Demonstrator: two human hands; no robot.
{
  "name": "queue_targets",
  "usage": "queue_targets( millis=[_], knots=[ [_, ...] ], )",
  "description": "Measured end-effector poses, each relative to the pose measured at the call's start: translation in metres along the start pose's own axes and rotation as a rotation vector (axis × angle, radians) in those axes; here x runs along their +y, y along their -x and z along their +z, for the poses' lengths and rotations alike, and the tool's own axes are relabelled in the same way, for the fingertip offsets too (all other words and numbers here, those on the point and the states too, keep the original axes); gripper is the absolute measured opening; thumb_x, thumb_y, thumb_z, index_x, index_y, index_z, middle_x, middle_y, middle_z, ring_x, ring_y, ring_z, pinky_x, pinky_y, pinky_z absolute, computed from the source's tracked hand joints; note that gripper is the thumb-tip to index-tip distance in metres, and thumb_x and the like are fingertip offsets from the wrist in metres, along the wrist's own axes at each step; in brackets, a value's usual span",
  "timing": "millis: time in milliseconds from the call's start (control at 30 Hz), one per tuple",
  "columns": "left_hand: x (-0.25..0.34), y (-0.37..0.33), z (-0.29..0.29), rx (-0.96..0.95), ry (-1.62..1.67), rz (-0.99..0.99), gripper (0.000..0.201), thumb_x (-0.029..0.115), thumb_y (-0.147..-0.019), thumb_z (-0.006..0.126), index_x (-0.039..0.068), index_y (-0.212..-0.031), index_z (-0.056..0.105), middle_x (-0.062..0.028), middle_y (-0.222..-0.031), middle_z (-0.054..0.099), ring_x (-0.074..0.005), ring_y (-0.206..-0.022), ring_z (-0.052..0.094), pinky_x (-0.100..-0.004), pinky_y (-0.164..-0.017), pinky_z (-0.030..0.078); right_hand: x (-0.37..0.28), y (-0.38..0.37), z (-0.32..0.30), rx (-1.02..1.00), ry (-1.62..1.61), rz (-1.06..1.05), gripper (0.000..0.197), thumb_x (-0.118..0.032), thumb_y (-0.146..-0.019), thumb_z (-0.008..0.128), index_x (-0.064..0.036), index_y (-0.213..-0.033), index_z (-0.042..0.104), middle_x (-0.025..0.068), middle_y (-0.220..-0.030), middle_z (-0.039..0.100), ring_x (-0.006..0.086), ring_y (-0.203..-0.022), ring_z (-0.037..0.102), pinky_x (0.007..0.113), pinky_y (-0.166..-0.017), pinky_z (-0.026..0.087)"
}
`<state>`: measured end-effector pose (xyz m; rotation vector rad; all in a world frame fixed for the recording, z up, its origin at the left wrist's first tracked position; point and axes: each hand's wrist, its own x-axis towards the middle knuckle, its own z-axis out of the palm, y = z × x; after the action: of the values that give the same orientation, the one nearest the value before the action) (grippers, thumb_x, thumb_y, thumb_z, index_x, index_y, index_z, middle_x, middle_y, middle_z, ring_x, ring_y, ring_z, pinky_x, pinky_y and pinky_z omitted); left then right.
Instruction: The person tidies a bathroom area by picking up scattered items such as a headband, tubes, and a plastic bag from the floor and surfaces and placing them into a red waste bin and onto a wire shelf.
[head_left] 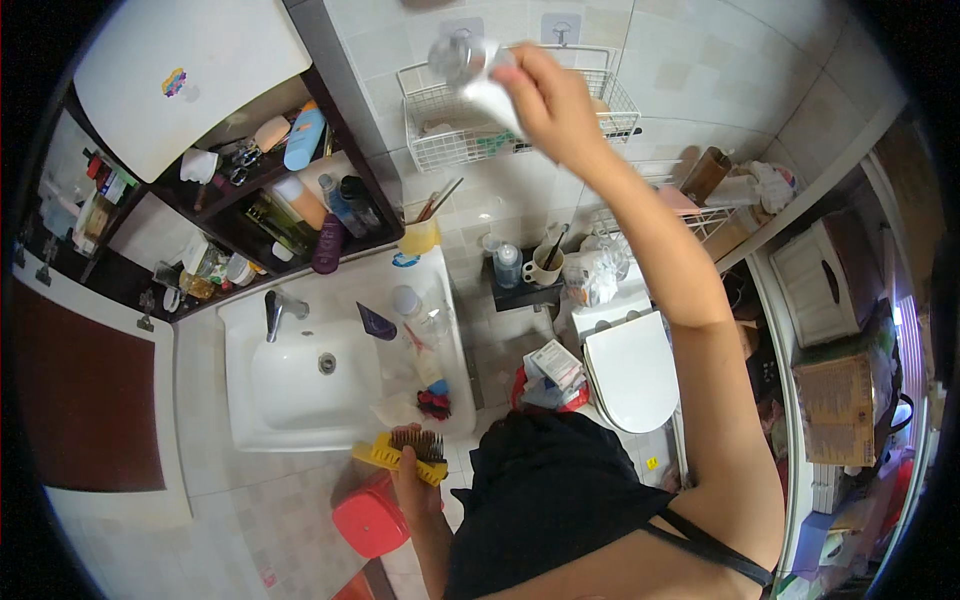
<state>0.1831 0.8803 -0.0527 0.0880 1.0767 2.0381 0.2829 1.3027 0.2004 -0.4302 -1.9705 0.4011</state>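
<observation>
Low at the sink's front edge, my left hand (408, 478) is closed round a yellow hairbrush (375, 453) with dark bristles facing up. My right arm reaches far up to the wall, and my right hand (555, 105) grips a white bottle (493, 103) with a clear or silvery end, smeared by motion. This bottle is in front of a white wire rack (440, 150) fixed to the tiles. On the right rim of the white sink (290, 410) lie a dark purple tube (376, 321), a clear bottle (412, 305) and a red and black hair tie (433, 404).
An open dark cabinet (390, 225) crowded with bottles hangs at the left. A yellow cup (420, 238) stands at the sink's back corner. Right of the sink are a small black shelf (525, 296) with a mug (543, 268) and a white toilet (632, 375). A red stool (368, 520) stands below.
</observation>
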Motion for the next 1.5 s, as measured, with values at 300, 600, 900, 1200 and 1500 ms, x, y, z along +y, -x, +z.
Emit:
queue_targets(
  millis=[300,600,900,1200,1500],
  knots=[
    [0.01,0.006,0.011,0.002,0.03,0.034,0.04,0.012,-0.09,0.06,0.005,-0.127,0.045,-0.0121,-0.121,0.055,-0.0247,-0.107,0.057,-0.0391,-0.095,0.046,-0.016,0.292,0.144,-0.831,-0.409,0.457,0.025,-0.02,-0.097,0.045,-0.0002,-0.109,0.053,0.0285,-0.093,0.06,0.0468,-0.088,0.059,0.052,-0.077,0.045],
    [0.014,0.015,-0.009,0.049,0.01,0.067,0.033,0.006,-0.092,0.056,0.006,-0.123,0.046,-0.0125,-0.12,0.052,-0.0224,-0.113,0.052,-0.039,-0.098,0.045,-0.016,0.419,0.254,-0.731,-0.576,0.987,0.034,-0.013,-0.086,0.057,-0.0033,-0.117,0.05,0.0209,-0.099,0.061,0.0354,-0.091,0.062,0.043,-0.08,0.048],
    [0.004,0.0,-0.013,0.012,-0.418,-0.056,0.03,0.005,-0.086,0.062,0.002,-0.114,0.054,-0.0081,-0.109,0.059,-0.0172,-0.093,0.061,-0.0328,-0.083,0.051,0.01,0.397,0.216,-0.951,-0.504,0.568,0.03,-0.012,-0.086,0.062,-0.0014,-0.114,0.059,0.0155,-0.104,0.063,0.0274,-0.095,0.063,0.036,-0.082,0.051],
    [-0.055,-0.077,-0.037,-0.245,-1.984,0.074,0.046,0.037,-0.074,0.064,0.007,-0.108,0.058,-0.0182,-0.105,0.057,-0.0381,-0.087,0.064,-0.048,-0.074,0.053,0.018,0.159,0.031,-0.506,-0.563,0.506,0.025,-0.019,-0.094,0.058,-0.0071,-0.115,0.063,0.0044,-0.105,0.066,0.0123,-0.093,0.061,0.028,-0.08,0.049],
    [-0.089,-0.113,-0.033,-0.439,-2.315,-0.069,0.05,0.034,-0.069,0.075,0.011,-0.112,0.059,-0.0141,-0.109,0.058,-0.0317,-0.091,0.065,-0.0437,-0.076,0.054,0.111,-0.035,-0.042,-0.555,0.276,0.075,0.026,-0.016,-0.085,0.067,-0.0056,-0.108,0.067,0.0082,-0.105,0.069,0.0193,-0.09,0.065,0.031,-0.083,0.05]
  ],
)
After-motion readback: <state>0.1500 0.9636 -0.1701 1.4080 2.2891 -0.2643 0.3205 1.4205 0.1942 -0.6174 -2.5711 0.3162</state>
